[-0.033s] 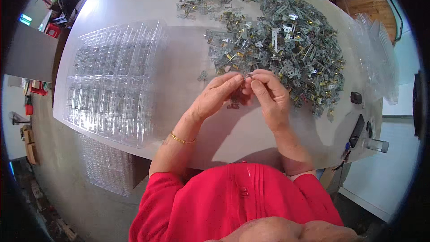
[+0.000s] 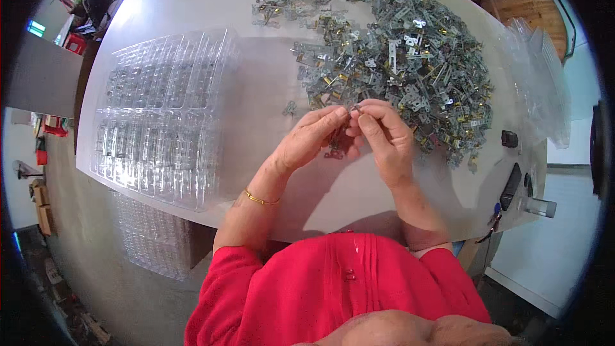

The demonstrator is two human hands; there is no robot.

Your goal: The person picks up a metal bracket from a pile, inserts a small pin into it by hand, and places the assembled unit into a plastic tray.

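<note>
A person in a red top sits at the near edge of a pale grey surface, both forearms reaching forward from the lower edge of the view. The left wrist wears a thin gold bangle.

The two hands meet over the middle of the surface. The left hand and the right hand press their fingertips together, and the joint grip is pinched shut on a small metal bracket, of which only a sliver shows between the thumbs and forefingers. Just below the grip, under the left palm, another small dark metal part lies on the surface.

Just beyond the grip and spreading to its right lies a broad heap of small metal brackets, silvery with brass-coloured bits, reaching the far edge of the surface. One stray bracket lies to the left of the grip, apart from the heap.

Well to the left of the grip sit clear plastic blister trays, rectangular, with rows of moulded compartments. More clear trays are stacked below the surface's near-left edge.

To the right of the grip, near the surface's edge, are a small black object, a long black object and a clear cylindrical container. Farther right, a pile of clear plastic packaging lies at the edge.
</note>
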